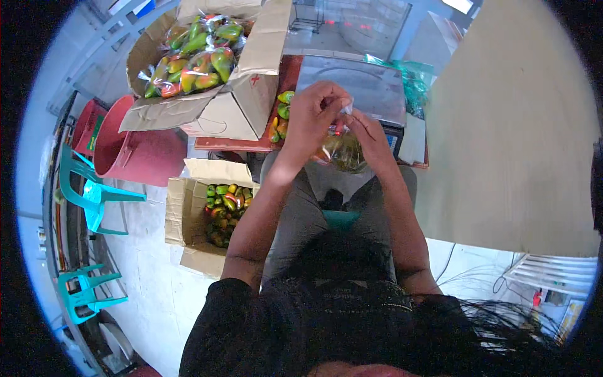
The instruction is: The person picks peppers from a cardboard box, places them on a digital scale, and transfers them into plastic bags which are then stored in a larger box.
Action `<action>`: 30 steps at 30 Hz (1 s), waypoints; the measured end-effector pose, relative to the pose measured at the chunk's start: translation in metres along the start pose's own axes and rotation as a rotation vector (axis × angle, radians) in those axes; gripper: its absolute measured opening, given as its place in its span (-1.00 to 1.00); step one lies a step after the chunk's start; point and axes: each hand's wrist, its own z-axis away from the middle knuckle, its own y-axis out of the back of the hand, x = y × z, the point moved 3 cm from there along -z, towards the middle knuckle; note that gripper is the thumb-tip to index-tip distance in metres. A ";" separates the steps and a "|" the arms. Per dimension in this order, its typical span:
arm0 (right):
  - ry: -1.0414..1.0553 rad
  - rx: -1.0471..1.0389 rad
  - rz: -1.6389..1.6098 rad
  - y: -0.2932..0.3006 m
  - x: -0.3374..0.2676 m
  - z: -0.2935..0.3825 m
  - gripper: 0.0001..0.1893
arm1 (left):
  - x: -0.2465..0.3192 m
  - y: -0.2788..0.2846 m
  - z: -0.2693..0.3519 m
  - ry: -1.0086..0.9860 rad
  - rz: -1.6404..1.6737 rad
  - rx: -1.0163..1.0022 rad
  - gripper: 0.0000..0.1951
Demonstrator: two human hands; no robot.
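Observation:
A clear plastic bag of peppers (346, 153) hangs between my hands above my lap. My left hand (313, 113) pinches the gathered neck of the bag from the left, fingertips meeting near its top. My right hand (370, 134) holds the same neck from the right, just below. Behind them lies the metal pan of a weighing scale (353, 85), its keypad partly hidden by my right hand. Several loose green and orange peppers (282, 118) lie left of my left hand, on a red-brown board (235, 144).
An open cardboard box (245, 108) at upper left holds bagged peppers; another box (188, 212) on the floor holds loose ones. Green plastic bags (414, 87) lie behind the scale. A wooden panel (509, 141) stands at right. Red tubs (155, 155) and teal chairs (94, 202) are at left.

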 end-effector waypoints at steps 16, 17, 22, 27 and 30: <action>-0.294 0.119 -0.145 -0.009 0.074 0.039 -0.70 | -0.024 -0.004 0.015 -0.053 -0.229 -0.328 -0.96; -0.284 0.104 -0.152 -0.005 0.074 0.040 -0.70 | -0.022 -0.004 0.016 -0.078 -0.265 -0.347 -0.96; -0.052 0.042 0.022 0.000 0.035 0.036 -0.74 | -0.002 -0.002 0.030 -0.079 -0.195 -0.194 -0.93; -0.072 0.060 0.130 -0.009 0.027 0.040 -0.74 | -0.004 0.003 0.043 0.003 -0.178 -0.071 -0.92; -0.169 0.066 -0.004 -0.014 0.009 0.045 -0.75 | -0.014 0.006 0.044 0.037 -0.236 -0.125 -0.89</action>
